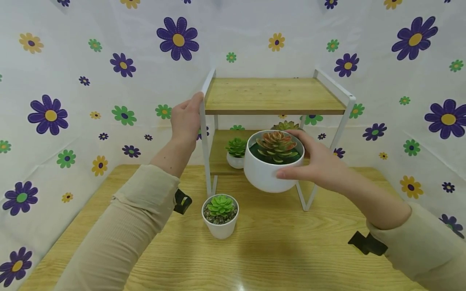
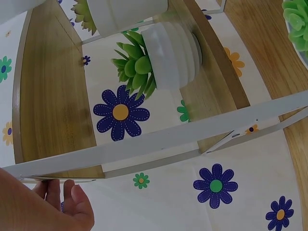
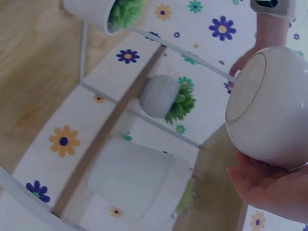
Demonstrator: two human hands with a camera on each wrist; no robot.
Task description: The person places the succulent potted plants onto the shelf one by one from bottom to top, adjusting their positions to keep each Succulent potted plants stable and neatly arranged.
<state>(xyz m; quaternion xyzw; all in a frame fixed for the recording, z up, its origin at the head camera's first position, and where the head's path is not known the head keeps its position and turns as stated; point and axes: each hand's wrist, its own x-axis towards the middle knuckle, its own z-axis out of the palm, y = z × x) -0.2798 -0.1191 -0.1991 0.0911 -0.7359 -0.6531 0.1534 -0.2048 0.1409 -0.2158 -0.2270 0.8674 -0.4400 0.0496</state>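
Note:
My right hand (image 1: 324, 163) grips a round white pot (image 1: 267, 176) by its right side, thumb in front. A reddish-green artificial succulent (image 1: 276, 146) fills its mouth. The held pot is raised in front of a two-tier wooden shelf (image 1: 273, 95) with a white metal frame. At the shelf's upper left corner my left hand (image 1: 187, 117) holds the frame post; its curled fingers show in the left wrist view. On the lower tier stands a small white pot with a green succulent (image 1: 236, 147). Beside it, a larger white pot (image 3: 130, 175) is mostly hidden in the head view.
A white tapered pot (image 1: 220, 230) with a bright green succulent and gravel stands on the wooden table (image 1: 276, 254), near the shelf's front left leg. Behind and at the sides hangs a white cloth (image 1: 247, 24) printed with flowers.

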